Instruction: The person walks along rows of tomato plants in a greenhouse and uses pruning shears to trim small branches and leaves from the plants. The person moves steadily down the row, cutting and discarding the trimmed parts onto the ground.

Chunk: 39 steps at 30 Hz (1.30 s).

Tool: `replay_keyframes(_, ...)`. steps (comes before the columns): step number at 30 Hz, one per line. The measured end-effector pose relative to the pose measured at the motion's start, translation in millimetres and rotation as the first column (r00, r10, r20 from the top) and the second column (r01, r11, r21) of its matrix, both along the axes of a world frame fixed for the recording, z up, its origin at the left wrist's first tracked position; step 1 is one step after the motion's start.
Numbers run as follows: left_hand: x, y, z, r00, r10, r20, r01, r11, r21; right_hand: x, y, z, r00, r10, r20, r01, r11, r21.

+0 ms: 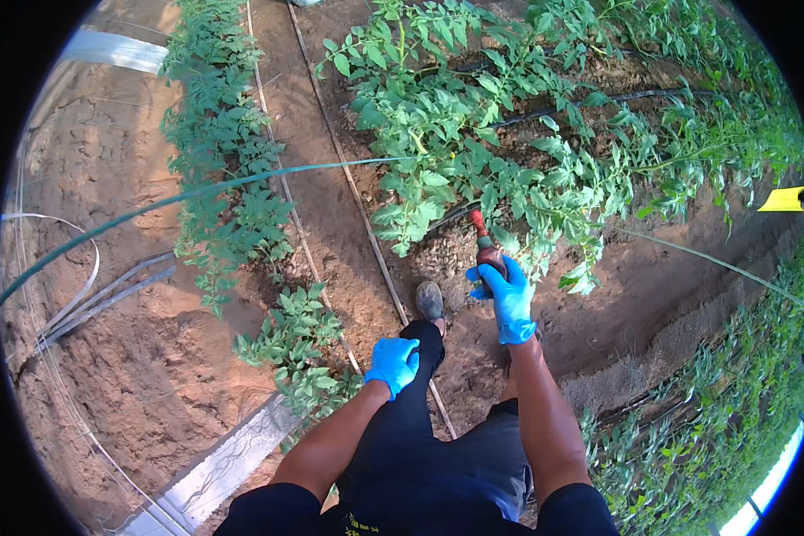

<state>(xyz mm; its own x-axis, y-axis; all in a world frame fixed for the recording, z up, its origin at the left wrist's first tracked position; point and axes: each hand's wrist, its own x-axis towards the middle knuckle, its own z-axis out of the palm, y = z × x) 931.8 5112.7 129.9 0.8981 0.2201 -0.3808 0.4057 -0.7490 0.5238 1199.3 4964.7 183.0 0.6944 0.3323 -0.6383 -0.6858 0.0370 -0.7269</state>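
Note:
My right hand [508, 291], in a blue disposable glove, is wrapped around a dark red bottle-like tool [489, 256]. Its green collar and ribbed red tip [478, 222] point away from me, close to the lower leaves of a tomato plant [435, 181]. My left hand [392, 366], gloved in the same blue, is by my bent knee with its fingers curled in. Nothing shows in that hand, though its underside is hidden.
Another tomato row [221, 147] grows on the left. Green twine [194, 192] crosses at the upper left, and thinner twine [710, 258] slants on the right. Thin pale lines [348, 174] run along the soil. A concrete strip [221, 462] lies lower left; a yellow card [780, 199] is far right.

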Motion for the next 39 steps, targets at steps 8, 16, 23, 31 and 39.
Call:
replay_keyframes(8, -31, -51, -34, 0.974, 0.084, -0.211, -0.073, 0.996, 0.060, 97, 133, -189, 0.975, -0.195, 0.107, 0.187, 0.979, 0.080)
replay_keyframes(16, -42, -85, -40, 0.957, 0.130, -0.259, -0.115, 0.991, 0.069, 110, 141, -232, 0.971, -0.227, 0.073, 0.223, 0.973, 0.055)
replay_keyframes(23, -48, -103, -42, 0.949, 0.176, -0.262, -0.158, 0.983, 0.087, 48, 94, -147, 0.988, -0.153, 0.030, 0.143, 0.963, 0.228)
replay_keyframes(31, -27, -132, -51, 0.960, 0.245, -0.133, -0.232, 0.967, 0.106, -16, -62, -70, 0.971, 0.228, -0.071, -0.196, 0.930, 0.310)
replay_keyframes(39, 15, -137, -45, 0.980, 0.146, -0.135, -0.122, 0.978, 0.168, 2, -204, -26, 0.917, 0.398, -0.002, -0.386, 0.891, 0.239)
